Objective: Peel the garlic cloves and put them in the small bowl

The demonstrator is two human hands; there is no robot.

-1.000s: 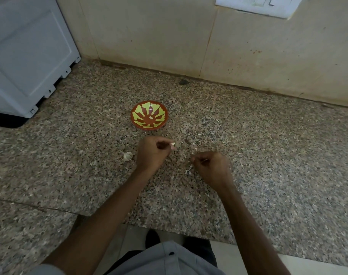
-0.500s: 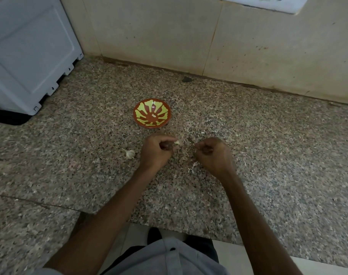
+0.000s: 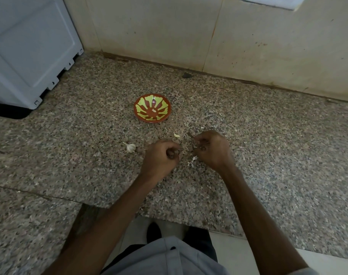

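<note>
The small red bowl with a green pattern [image 3: 152, 111] stands on the granite counter [image 3: 268, 145], and one pale piece lies inside it. A peeled garlic clove [image 3: 176, 135] lies on the counter between the bowl and my hands. An unpeeled garlic piece [image 3: 130, 147] sits left of my left hand [image 3: 161, 157]. That hand is curled into a loose fist just below the peeled clove and does not touch it; nothing shows in it. My right hand [image 3: 212, 149] is curled too, and whatever its fingers enclose is hidden. White peel scraps [image 3: 192, 161] lie between the hands.
A grey-white appliance [image 3: 30, 52] stands at the back left. A tiled wall [image 3: 189, 36] runs along the back. A small dark stone [image 3: 187, 75] lies by the wall. The counter's front edge [image 3: 169, 217] is close to my body. A thin dark scrap [image 3: 190, 134] lies by my right hand.
The clove pinched at my left fingertips now lies on the counter, and the left hand has drawn back from it. My right hand moved up and curled closer to the left.
</note>
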